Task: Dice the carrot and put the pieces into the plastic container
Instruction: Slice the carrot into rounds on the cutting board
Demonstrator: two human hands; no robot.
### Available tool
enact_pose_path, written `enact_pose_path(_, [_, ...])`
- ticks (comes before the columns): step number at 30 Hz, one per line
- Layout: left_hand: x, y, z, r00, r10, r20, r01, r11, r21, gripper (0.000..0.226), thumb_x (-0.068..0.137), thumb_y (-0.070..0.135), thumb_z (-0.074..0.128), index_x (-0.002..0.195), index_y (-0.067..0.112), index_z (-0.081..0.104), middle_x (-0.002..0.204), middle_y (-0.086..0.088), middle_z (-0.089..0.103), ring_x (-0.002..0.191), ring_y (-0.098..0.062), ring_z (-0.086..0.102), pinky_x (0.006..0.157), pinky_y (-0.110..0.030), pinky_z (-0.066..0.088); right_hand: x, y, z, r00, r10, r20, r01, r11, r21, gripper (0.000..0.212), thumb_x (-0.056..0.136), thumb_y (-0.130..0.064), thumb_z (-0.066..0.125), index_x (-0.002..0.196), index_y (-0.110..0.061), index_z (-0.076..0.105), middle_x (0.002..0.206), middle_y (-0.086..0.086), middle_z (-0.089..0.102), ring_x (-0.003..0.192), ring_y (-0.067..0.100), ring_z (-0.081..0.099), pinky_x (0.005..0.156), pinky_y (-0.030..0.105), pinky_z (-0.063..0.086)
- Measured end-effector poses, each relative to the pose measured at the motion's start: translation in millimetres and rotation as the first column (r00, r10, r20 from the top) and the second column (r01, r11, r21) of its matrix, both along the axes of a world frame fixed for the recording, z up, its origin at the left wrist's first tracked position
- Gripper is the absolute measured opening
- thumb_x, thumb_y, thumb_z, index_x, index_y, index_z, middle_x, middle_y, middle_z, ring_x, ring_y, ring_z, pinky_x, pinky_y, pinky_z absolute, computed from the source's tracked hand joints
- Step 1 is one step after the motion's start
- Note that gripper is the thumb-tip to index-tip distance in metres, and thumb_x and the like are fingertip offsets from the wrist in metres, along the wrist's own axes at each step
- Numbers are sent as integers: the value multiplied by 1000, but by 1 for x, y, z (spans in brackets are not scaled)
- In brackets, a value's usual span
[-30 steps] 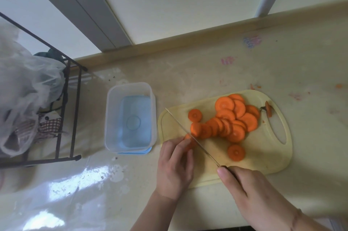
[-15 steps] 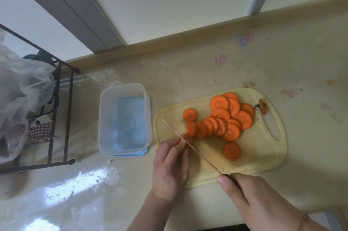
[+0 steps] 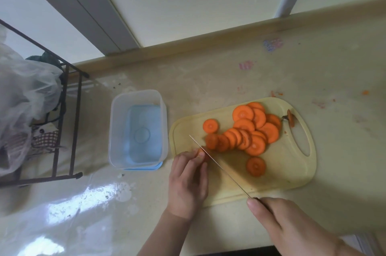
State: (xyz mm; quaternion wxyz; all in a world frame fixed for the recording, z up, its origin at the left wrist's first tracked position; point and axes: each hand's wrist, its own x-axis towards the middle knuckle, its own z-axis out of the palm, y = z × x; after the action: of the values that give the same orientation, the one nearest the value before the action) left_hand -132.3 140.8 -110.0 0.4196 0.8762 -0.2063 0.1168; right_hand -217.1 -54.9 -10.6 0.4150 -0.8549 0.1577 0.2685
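Several round carrot slices (image 3: 248,130) lie in an overlapping heap on a pale yellow cutting board (image 3: 292,172). My left hand (image 3: 188,182) pinches a small carrot end piece (image 3: 201,152) at the board's left side. My right hand (image 3: 292,228) grips a knife (image 3: 219,167) by its handle; the thin blade runs diagonally to the far left and rests against the carrot piece beside my left fingertips. A clear plastic container (image 3: 137,128) stands just left of the board on a blue lid, with nothing inside.
A black wire rack (image 3: 69,122) holding a translucent plastic bag (image 3: 23,99) stands at the left. A carrot stem end (image 3: 290,120) lies by the board's handle hole. Small carrot scraps dot the counter at the right. A wall runs along the back.
The blade has stayed at the carrot end piece under my left fingers. The camera shifted slightly; both hands keep their places.
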Motion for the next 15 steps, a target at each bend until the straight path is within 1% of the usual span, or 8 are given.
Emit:
enact_pose_path(1, [0, 0, 0, 1000, 6, -7, -6, 1000, 1, 18, 90, 7, 66, 105, 1, 74, 106, -6, 67, 98, -24, 65, 90, -28, 51, 7, 4, -5, 999, 29, 23, -30, 999, 18, 90, 68, -90, 6, 82, -19, 60, 77, 1, 66, 78, 8, 61, 80, 30, 47])
enact_pose_path(3, [-1, 0, 1, 1000, 1, -7, -1, 1000, 4, 18, 90, 6, 66, 106, 0, 74, 105, -8, 67, 99, -25, 65, 89, -30, 52, 27, 14, -10, 995, 60, 83, -61, 998, 15, 72, 76, -74, 13, 72, -14, 53, 63, 4, 56, 65, 15, 54, 67, 32, 41])
enact_pose_path(5, [-2, 0, 1, 1000, -23, 3, 23, 1000, -8, 19, 91, 6, 67, 108, 3, 72, 107, -8, 67, 99, -26, 65, 90, -30, 52, 44, 22, -14, 990, 55, 129, -58, 998, 20, 66, 80, -67, 16, 68, -11, 47, 56, 5, 48, 58, 20, 50, 58, 33, 36])
enact_pose_path(6, [-2, 0, 1, 999, -32, 2, 32, 999, -16, 20, 91, 7, 67, 110, 4, 71, 108, -8, 67, 99, -26, 65, 90, -30, 52, 49, 24, -15, 988, 55, 144, -58, 998, 17, 63, 82, -65, 17, 65, -11, 45, 54, 4, 46, 55, 19, 49, 56, 33, 35])
enact_pose_path(9, [-3, 0, 2, 1000, -26, -14, 26, 999, -27, 23, 93, 9, 65, 116, 9, 66, 116, -3, 61, 104, -24, 65, 93, -30, 52, 53, 25, -17, 985, 22, 171, -28, 999, 33, 58, 82, -64, 20, 57, -16, 40, 47, -1, 46, 48, 12, 43, 51, 29, 31])
enact_pose_path(11, [-4, 0, 2, 999, -24, -28, 23, 999, -36, 22, 93, 9, 64, 115, 5, 68, 120, -4, 57, 105, -24, 65, 94, -30, 52, 51, 23, -14, 983, -37, 178, 23, 997, 78, 58, 81, -64, 22, 58, -14, 41, 48, -5, 49, 47, 12, 42, 51, 29, 31])
enact_pose_path(13, [-4, -1, 2, 1000, -17, -25, 16, 1000, -20, 21, 93, 8, 63, 113, 2, 69, 119, -5, 57, 104, -25, 65, 93, -32, 53, 46, 21, -7, 983, -69, 167, 53, 994, 99, 61, 80, -65, 25, 63, -11, 46, 49, 0, 48, 49, 15, 44, 54, 31, 34])
enact_pose_path(15, [-4, -2, 2, 1000, -13, -19, 13, 1000, -7, 22, 94, 10, 63, 115, 7, 66, 119, -2, 58, 103, -25, 65, 93, -31, 53, 37, 20, 0, 986, -61, 154, 48, 995, 84, 62, 79, -67, 25, 64, -11, 47, 50, 3, 49, 51, 17, 46, 56, 33, 36])
